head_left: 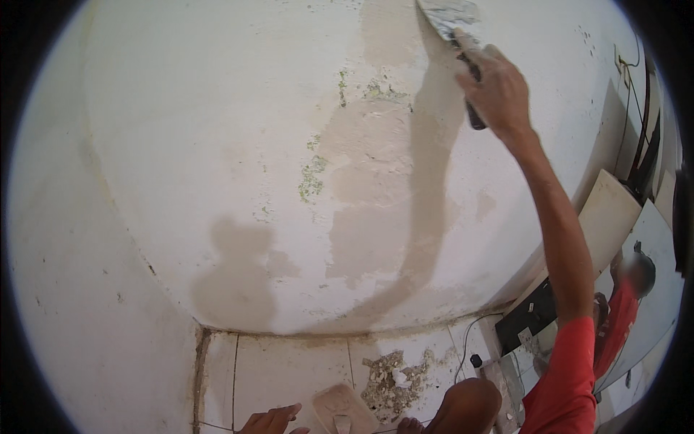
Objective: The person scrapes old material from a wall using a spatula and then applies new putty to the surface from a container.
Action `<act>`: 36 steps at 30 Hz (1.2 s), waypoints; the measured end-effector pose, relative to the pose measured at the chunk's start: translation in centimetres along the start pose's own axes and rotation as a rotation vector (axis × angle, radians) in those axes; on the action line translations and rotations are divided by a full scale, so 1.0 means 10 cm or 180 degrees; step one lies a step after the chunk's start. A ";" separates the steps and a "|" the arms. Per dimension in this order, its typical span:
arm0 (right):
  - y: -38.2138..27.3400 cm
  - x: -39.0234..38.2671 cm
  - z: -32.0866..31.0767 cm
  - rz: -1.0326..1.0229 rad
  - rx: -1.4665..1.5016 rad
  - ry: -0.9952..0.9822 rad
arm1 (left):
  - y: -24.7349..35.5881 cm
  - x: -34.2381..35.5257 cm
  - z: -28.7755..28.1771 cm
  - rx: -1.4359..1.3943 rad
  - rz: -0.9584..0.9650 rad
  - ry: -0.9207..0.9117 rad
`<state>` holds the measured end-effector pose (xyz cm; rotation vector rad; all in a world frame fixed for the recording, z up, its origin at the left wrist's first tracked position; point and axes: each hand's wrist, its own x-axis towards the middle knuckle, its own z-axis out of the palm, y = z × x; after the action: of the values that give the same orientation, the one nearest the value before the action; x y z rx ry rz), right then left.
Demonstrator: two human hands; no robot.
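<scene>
My right hand (499,90) is raised high against the white wall, closed round the dark handle of a putty knife (473,112). White paste lies on its wide blade, which touches or nearly touches the wall at the top of the view. Below and left of the blade runs a strip of beige filler patches (372,159), with flaking green spots beside it. My left hand (271,419) shows partly at the lower edge, fingers stretched out and holding nothing visible. Close to it is a pale rounded rectangular plate or tub (340,405) with a small greyish piece on it.
Crumbled plaster debris (394,383) is heaped on the tiled floor, beside my bent knee (466,405). A black cable (466,347) runs along the floor. On the right lean a pale board (607,210) and a mirror (650,239) reflecting a person in red. A wall socket (622,65) sits upper right.
</scene>
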<state>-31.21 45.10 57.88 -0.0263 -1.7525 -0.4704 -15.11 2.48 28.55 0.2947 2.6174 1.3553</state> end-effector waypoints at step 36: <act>0.28 -0.82 -0.01 0.0119 0.0068 -0.0342 | 0.21 0.09 -0.25 0.0852 0.0295 -0.0137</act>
<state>-28.40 49.54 51.01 -0.0701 -1.8592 -0.4296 -16.44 1.94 31.64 0.4818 2.7788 1.0079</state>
